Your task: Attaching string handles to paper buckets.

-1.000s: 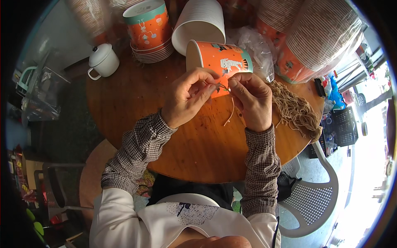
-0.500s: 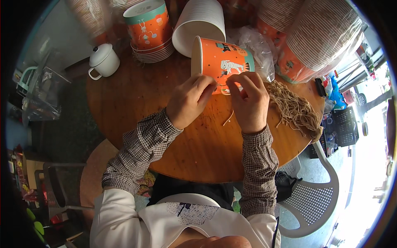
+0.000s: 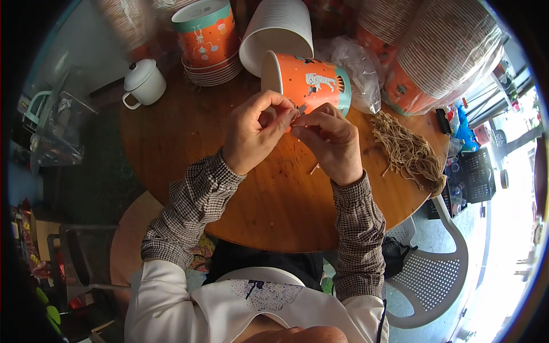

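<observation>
An orange paper bucket (image 3: 311, 80) with a teal base band and printed figures lies on its side on the table, its white rim toward the left. In front of its wall, my left hand (image 3: 258, 130) pinches at the fingertips. My right hand (image 3: 333, 142) meets it there, thumb and forefinger pressed together. A thin tan cord passes between the fingertips; most of it is hidden by the fingers. Below my right hand a short cord end (image 3: 314, 168) shows against the wood. A bundle of loose tan cords (image 3: 409, 150) lies to the right of my right hand.
A round wooden table (image 3: 189, 137) carries a nested stack of white-lined buckets (image 3: 275, 34), an orange bucket stack (image 3: 207, 43), a lidded white enamel mug (image 3: 144, 83) and a crumpled clear bag (image 3: 357, 68). Wrapped bucket stacks (image 3: 440, 51) stand far right. A plastic chair (image 3: 429, 280) is at lower right.
Both hands have come closer together, fingertips now meeting. The bucket has rolled slightly, its printed figures shifting upward. Less of the cord end shows below my right hand.
</observation>
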A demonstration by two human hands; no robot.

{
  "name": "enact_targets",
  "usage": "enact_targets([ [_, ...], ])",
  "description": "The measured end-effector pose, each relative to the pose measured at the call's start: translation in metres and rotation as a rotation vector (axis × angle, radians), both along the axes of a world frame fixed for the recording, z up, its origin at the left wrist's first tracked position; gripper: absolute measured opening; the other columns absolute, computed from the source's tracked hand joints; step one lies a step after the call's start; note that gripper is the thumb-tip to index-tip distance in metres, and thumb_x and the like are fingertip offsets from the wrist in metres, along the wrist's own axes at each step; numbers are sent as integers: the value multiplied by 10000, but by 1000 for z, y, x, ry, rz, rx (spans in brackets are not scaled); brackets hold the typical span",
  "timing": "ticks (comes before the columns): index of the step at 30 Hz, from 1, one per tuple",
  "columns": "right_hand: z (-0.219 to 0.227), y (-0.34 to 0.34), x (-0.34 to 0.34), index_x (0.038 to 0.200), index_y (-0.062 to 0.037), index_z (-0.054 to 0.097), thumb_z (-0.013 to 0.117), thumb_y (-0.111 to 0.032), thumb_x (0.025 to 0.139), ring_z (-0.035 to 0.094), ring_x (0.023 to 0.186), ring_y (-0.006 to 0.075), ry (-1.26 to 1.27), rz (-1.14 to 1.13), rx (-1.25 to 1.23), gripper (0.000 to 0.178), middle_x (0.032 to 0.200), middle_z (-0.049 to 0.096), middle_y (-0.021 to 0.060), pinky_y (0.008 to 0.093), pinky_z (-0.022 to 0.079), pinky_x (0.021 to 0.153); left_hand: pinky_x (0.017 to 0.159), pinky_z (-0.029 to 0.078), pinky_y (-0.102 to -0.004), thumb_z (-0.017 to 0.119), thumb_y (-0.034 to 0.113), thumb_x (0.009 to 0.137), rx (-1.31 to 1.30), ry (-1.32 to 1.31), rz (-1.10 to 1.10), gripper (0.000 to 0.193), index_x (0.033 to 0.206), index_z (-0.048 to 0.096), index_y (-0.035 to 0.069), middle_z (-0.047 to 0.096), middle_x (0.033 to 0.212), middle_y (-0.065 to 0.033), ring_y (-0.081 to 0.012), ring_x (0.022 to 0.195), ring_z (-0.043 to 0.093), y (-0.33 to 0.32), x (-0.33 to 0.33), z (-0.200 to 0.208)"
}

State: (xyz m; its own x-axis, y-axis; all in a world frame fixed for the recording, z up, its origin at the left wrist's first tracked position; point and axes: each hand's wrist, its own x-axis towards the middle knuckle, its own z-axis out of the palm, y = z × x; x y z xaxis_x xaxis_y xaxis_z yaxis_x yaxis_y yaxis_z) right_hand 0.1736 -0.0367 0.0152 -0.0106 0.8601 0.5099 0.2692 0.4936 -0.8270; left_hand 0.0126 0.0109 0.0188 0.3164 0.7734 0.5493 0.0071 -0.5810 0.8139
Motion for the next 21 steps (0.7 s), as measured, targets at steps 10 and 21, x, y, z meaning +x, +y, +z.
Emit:
enact_targets([
  [10, -2, 4, -6, 864, -7, 689, 713, -15, 807, 538, 681, 57, 469, 100, -153, 63, 798, 558, -9, 203, 450, 608, 454, 398, -169, 591, 117, 923, -396, -63, -269, 126, 948, 618, -3, 602, 709, 9, -22, 548, 521, 4, -8, 5],
  [21, -10, 7, -9, 868, -20, 676, 675, -36, 844, 442, 584, 11, 563, 42, -123, 28, 747, 588, -39, 172, 328, 500, 623, 480, -186, 590, 81, 912, -593, -135, -380, 137, 1002, 644, -7, 633, 812, -2, -54, 690, 568, 0, -6, 7],
])
